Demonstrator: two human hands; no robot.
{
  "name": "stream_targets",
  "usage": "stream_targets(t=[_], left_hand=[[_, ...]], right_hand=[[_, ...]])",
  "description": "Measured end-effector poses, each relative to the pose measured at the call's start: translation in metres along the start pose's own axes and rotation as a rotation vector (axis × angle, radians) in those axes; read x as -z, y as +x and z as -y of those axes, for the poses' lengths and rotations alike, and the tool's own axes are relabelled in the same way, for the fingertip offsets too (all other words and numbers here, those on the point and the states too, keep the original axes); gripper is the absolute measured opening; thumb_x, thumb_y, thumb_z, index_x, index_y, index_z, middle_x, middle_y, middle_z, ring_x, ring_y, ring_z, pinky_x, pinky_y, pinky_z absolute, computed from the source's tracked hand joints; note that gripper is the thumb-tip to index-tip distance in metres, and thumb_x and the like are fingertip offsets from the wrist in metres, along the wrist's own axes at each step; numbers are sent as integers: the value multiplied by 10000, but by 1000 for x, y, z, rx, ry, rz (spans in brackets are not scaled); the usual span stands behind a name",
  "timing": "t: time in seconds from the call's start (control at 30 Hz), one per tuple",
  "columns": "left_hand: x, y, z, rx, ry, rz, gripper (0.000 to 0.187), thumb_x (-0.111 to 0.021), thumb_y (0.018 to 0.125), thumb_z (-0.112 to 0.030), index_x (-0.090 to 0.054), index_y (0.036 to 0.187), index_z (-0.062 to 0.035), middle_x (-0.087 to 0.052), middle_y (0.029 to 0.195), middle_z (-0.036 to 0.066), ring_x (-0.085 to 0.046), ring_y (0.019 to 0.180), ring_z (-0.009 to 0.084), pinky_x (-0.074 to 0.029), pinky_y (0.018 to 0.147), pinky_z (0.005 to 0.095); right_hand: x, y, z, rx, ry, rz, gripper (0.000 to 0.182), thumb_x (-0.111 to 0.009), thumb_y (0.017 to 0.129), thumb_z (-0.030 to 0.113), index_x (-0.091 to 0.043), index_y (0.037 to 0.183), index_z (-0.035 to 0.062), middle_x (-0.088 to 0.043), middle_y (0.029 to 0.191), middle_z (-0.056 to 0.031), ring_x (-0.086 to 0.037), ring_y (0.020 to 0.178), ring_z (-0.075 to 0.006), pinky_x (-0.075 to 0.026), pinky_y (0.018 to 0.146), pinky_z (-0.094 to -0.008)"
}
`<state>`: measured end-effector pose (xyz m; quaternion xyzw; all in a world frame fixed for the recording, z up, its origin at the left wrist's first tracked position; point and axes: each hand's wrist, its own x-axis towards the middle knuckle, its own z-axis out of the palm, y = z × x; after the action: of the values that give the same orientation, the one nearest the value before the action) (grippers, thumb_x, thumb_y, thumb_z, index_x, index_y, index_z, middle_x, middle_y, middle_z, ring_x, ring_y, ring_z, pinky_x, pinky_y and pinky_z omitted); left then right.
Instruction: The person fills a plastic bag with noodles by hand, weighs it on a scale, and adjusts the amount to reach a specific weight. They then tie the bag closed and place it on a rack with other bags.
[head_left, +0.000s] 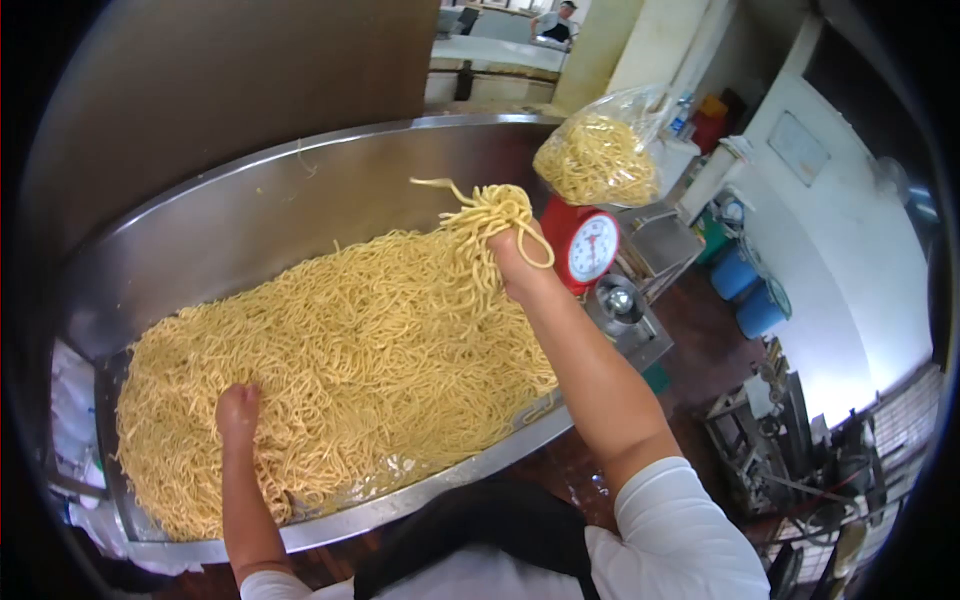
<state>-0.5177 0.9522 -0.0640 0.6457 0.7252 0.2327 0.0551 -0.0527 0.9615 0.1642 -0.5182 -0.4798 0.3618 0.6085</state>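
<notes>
A large heap of yellow noodles [340, 340] fills the long steel trough [250, 222] in front of me. My right hand [513, 264] is closed around a bunch of noodles [492, 212], raised above the heap's right end, with loose strands hanging from it. Over on the left, my left hand [238, 408] rests in the heap, and its fingers are hidden among the strands. Just beyond my right hand, a clear plastic bag [598, 160] of noodles sits on top of a red dial scale [592, 248].
A metal bowl [618, 300] stands on a small steel stand beside the scale. Blue buckets [763, 308] are on the floor at right, near dark machinery [800, 440]. Another person [555, 24] is far off at the back. The trough's front rim [400, 508] runs close to my apron.
</notes>
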Motion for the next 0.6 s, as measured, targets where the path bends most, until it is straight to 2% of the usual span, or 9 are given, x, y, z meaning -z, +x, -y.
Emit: stream_targets(t=[0.03,0.13,0.2,0.27,0.3,0.4,0.47,0.53,0.6], left_hand=[[7,3,-4,-16,-12,1,393,-634,851,-371,-597,701,-10,-573,635,186,-568,616,366,-420,578,469],[24,12,-18,164,-16,149,354,-647,849,-355,-615,798,-6,-600,732,181,-584,690,346,-441,626,444],[18,26,-33,26,-193,-97,376,-669,841,-345,-616,957,9,-630,906,174,-603,820,319,-474,732,396],[14,49,-61,-108,-366,-132,460,-688,844,-330,-578,1123,19,-623,1070,161,-597,954,275,-471,842,365],[13,64,-81,-139,-542,-53,454,-686,854,-316,-575,1139,20,-631,1059,149,-600,959,251,-473,851,353],[36,92,-184,-283,-863,95,403,-681,877,-284,-587,1133,13,-645,999,102,-602,910,175,-484,798,308],[68,95,-270,-356,-972,189,369,-675,885,-299,-605,1106,-13,-648,952,58,-594,836,125,-471,716,253],[82,105,-347,-480,-1078,309,377,-630,914,-333,-592,1155,-46,-645,968,40,-582,815,91,-450,673,231],[100,102,-436,-490,-1032,303,348,-626,915,-340,-616,1118,-57,-650,929,15,-575,788,76,-444,666,228]], right_hand=[[6,3,7,22,73,51,171,-585,848,71,-600,1013,27,-621,920,-65,-589,809,-156,-498,693,-331],[19,15,43,-15,80,59,233,-563,836,51,-576,1066,11,-649,951,-102,-650,854,-202,-554,731,-372],[32,27,68,-47,53,88,281,-526,839,58,-556,1114,13,-655,982,-130,-665,898,-234,-572,779,-402],[47,26,98,-60,-2,79,325,-465,839,75,-551,1146,11,-653,1017,-161,-672,927,-271,-575,820,-429],[54,32,113,-85,-12,79,339,-465,840,92,-550,1158,9,-652,1030,-169,-672,934,-273,-575,820,-433],[78,44,159,2,-34,98,385,-462,849,147,-545,1193,-5,-647,1067,-196,-668,968,-291,-568,836,-448],[95,50,187,88,-97,62,350,-476,907,243,-595,1157,29,-668,1054,-157,-672,944,-268,-555,850,-419],[112,54,219,143,-48,79,291,-466,925,181,-588,1101,-15,-669,995,-169,-679,881,-262,-574,793,-407],[141,63,239,203,1,101,241,-455,944,119,-581,1045,-58,-669,937,-181,-686,818,-256,-594,736,-395]])
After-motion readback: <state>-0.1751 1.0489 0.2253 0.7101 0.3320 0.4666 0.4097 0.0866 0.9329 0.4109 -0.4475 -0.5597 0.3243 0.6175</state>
